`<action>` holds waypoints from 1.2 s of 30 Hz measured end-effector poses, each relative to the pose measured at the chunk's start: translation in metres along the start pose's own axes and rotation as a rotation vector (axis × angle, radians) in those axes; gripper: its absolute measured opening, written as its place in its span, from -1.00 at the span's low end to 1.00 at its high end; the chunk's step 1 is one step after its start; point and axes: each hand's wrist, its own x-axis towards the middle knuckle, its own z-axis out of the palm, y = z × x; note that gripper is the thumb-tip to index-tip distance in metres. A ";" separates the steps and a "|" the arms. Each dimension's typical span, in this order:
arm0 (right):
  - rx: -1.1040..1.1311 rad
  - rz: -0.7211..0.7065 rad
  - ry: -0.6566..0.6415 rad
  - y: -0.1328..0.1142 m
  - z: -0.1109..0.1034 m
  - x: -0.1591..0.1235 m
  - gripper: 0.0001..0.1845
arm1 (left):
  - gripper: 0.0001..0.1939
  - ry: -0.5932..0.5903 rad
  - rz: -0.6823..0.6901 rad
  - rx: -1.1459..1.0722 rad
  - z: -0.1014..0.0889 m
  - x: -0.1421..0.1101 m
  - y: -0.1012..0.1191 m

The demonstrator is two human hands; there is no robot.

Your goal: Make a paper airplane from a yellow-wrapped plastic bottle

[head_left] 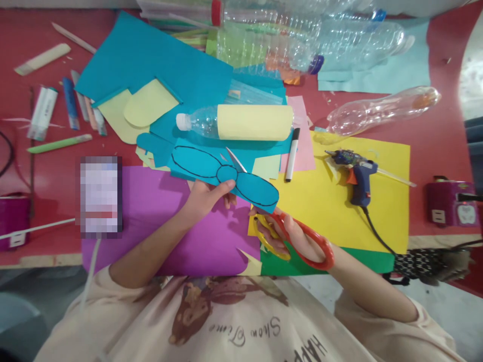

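Note:
My left hand (213,195) pinches a strip of blue paper (192,162) by its lower edge, thumb on top. Black outlines on the paper form a small circle between two long rounded lobes. My right hand (285,231) grips scissors (326,254) with one red and one yellow handle loop. A scissor blade tip shows above the paper near the circle; the rest of the blades is hidden behind it. Just beyond lies a clear plastic bottle with a pale yellow paper band (254,122) around it. A black-and-white marker (293,155) rests to the right of the paper.
A blue glue gun (360,176) lies on yellow paper (317,211) at right. Purple paper (151,216) covers the front left, beside a phone (100,196) with a cable. Several clear bottles (264,45) lie at the back. Markers (43,113) are scattered on the left.

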 end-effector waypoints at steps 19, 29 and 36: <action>-0.184 0.034 0.005 -0.018 -0.010 -0.008 -0.36 | -0.66 0.045 -0.015 0.073 -0.005 0.000 -0.009; -0.100 0.053 0.049 -0.017 -0.007 -0.009 -0.41 | -0.51 0.069 -0.028 0.123 -0.012 0.002 -0.015; -0.109 0.063 0.058 -0.021 -0.006 -0.010 -0.38 | -0.49 0.100 -0.014 0.166 -0.017 0.002 -0.023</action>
